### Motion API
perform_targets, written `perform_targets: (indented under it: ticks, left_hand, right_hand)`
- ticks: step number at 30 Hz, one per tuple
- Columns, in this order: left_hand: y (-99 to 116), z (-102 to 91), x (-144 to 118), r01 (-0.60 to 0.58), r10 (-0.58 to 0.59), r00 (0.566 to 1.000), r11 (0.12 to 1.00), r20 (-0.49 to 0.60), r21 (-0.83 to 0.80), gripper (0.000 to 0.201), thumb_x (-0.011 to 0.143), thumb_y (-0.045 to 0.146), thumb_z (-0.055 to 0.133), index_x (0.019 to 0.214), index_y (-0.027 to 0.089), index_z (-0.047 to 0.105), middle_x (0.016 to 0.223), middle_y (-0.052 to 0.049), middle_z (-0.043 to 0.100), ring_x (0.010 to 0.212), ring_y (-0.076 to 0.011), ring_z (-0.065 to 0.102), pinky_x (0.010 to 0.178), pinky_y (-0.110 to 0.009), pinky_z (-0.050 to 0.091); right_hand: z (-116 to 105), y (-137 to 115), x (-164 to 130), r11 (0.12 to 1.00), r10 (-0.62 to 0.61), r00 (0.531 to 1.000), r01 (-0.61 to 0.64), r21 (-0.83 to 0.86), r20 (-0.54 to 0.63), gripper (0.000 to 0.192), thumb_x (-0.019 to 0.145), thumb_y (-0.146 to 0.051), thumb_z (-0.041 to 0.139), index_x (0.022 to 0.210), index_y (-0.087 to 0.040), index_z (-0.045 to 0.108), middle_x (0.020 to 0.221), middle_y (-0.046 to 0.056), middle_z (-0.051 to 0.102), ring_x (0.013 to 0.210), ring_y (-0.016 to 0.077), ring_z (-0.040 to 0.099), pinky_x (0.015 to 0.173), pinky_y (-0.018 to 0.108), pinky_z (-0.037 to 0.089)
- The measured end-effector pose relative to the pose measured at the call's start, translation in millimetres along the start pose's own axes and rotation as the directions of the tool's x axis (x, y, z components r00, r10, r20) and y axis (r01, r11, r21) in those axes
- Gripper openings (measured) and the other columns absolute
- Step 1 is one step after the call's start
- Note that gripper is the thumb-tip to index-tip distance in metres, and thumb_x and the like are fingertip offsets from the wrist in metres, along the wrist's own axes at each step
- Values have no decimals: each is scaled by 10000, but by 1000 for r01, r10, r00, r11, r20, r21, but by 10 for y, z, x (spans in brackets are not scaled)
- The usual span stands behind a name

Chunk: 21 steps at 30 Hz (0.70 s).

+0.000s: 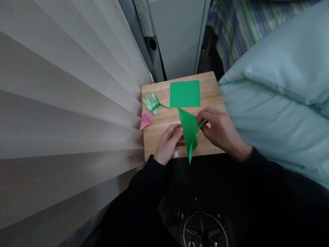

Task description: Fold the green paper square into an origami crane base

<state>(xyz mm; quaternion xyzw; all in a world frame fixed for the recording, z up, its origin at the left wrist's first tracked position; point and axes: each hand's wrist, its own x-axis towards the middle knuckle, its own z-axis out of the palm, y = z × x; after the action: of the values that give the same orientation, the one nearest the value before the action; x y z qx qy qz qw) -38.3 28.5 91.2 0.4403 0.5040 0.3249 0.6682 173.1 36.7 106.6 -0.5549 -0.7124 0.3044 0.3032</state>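
Observation:
A folded green paper (189, 132) in a long pointed shape lies across the near part of a small wooden board (164, 120). My left hand (168, 143) pinches its left edge. From the other side, my right hand (219, 132) grips its right corner with fingertips. Both hands hold the same paper. A flat green paper square (184, 93) lies on the board just beyond. A light green folded flower with a stem (153, 103) and a pink folded piece (145, 120) sit at the board's left side.
A pleated curtain (64, 120) fills the left. A pale blue pillow (280, 89) presses against the board's right edge. A grey cabinet (177, 34) stands behind, with striped bedding (236, 27) further back. A chair base (204, 230) shows below.

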Motion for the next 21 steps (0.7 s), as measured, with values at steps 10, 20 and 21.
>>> perform_targets:
  ticks: [10,20,21]
  left_hand:
    - [66,-103,108,-331,334,939,812,83,481,309,678,270,924,946,227,777,940,-53,787,925,-249,725,917,-397,540]
    - [-28,-219,185,-251,283,946,948,-157,194,157,645,316,926,721,225,823,950,-57,786,906,-190,715,804,-297,548]
    - [-24,-219,183,-229,259,943,961,-211,155,165,650,322,925,731,220,823,902,-47,786,859,-177,712,779,-289,551]
  right_hand:
    - [11,25,28,967,-210,969,186,176,130,297,682,15,480,671,-215,669,1062,66,741,982,213,713,850,349,533]
    - [-158,9,88,868,119,990,-143,476,81,97,835,-223,612,791,-222,699,1009,70,778,998,238,718,929,406,538]
    - [-185,11,89,818,179,977,-212,534,113,127,875,-313,625,909,-232,716,1039,73,783,1005,247,725,913,414,550]
